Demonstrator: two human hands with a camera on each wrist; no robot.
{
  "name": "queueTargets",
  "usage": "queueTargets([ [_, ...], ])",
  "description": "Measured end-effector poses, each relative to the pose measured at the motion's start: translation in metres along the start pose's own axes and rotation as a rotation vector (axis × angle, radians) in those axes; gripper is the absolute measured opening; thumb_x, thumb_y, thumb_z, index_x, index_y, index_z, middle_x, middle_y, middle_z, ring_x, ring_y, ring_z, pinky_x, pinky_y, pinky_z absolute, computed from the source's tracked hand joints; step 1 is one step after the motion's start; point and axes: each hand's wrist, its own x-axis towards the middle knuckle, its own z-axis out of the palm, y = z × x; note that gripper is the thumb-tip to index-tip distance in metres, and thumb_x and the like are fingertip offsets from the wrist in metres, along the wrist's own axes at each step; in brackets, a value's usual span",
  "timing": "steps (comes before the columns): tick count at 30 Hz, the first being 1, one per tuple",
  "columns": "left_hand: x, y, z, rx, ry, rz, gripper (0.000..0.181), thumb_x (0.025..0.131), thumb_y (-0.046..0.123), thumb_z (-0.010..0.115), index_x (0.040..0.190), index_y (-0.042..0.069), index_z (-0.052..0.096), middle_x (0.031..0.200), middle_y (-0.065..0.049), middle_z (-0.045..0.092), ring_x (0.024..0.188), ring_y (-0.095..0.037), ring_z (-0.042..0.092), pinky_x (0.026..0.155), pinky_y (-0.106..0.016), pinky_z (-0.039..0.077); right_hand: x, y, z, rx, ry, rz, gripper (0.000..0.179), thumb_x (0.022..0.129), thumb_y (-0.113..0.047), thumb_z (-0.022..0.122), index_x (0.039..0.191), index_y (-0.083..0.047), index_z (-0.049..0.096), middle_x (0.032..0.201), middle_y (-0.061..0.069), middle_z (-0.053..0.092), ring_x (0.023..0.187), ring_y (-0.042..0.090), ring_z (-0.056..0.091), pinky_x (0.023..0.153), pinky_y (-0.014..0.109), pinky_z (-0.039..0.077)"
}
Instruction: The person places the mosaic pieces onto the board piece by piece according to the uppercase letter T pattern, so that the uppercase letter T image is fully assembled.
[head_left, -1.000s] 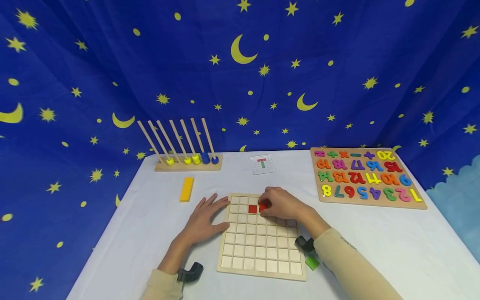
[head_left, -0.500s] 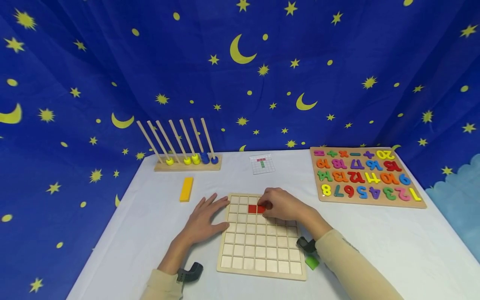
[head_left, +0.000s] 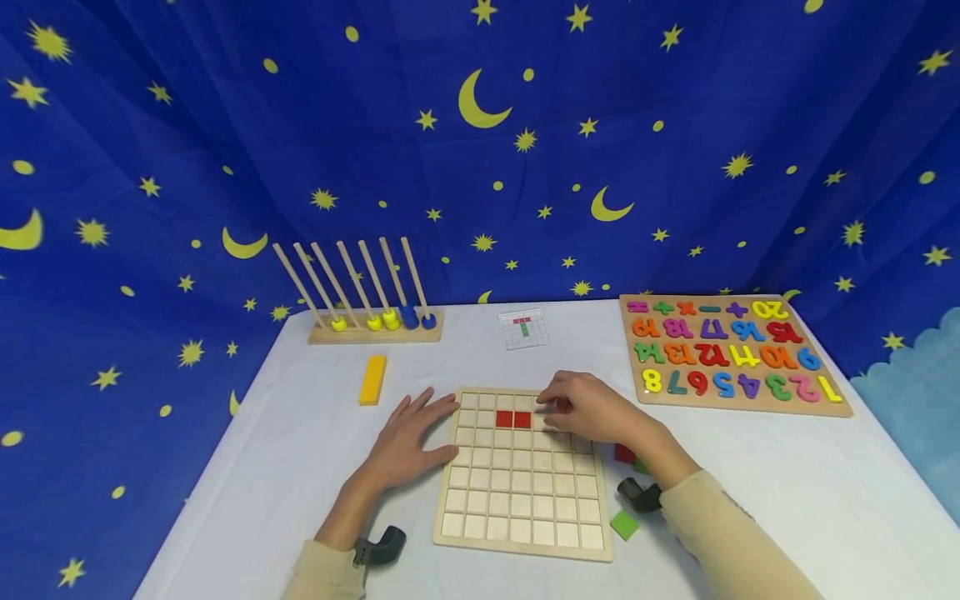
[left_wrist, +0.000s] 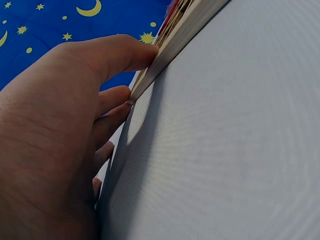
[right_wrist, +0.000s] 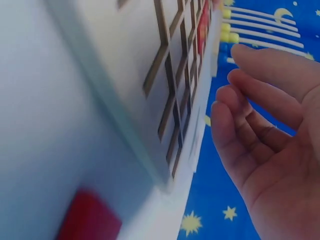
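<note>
The wooden grid board (head_left: pixel 498 504) lies flat in front of the person. Two red square tiles (head_left: pixel 522 420) sit side by side in cells of its second row from the far edge. Fingers spread, the left hand (head_left: pixel 405 446) touches the board's left edge with thumb and fingertips, also seen in the left wrist view on the wooden edge (left_wrist: pixel 172 52). Over the board's far right part hovers the right hand (head_left: pixel 588 408), fingers loosely bent. In the right wrist view nothing shows between its fingertips (right_wrist: pixel 243 53). It hides some cells.
Right of the board lie a green tile (head_left: pixel 624 526) and a red piece (head_left: pixel 623 453), with another green piece partly under the forearm. A grid card (head_left: pixel 527 330), bead abacus (head_left: pixel 375 331), yellow block (head_left: pixel 372 380) and number puzzle (head_left: pixel 738 358) stand farther back.
The right hand has let go of the second red tile, now flat in its cell beside the first, and moved right. The left hand has stayed put.
</note>
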Motion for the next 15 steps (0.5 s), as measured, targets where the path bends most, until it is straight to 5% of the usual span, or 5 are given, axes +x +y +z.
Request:
queueTargets([
  [15,0.000,0.001,0.000,0.007,-0.008,-0.012,0.067,0.084,0.051,0.066,0.143,0.025,0.047,0.149,0.015,0.037,0.143,-0.019,0.019,0.117,-0.042,0.006,-0.043,0.025,-0.024,0.060,0.095,0.065,0.024,0.089,-0.022,0.070,0.111,-0.011,0.071,0.089,-0.014,0.060,0.080,0.007,0.056,0.071,0.027,0.053],
])
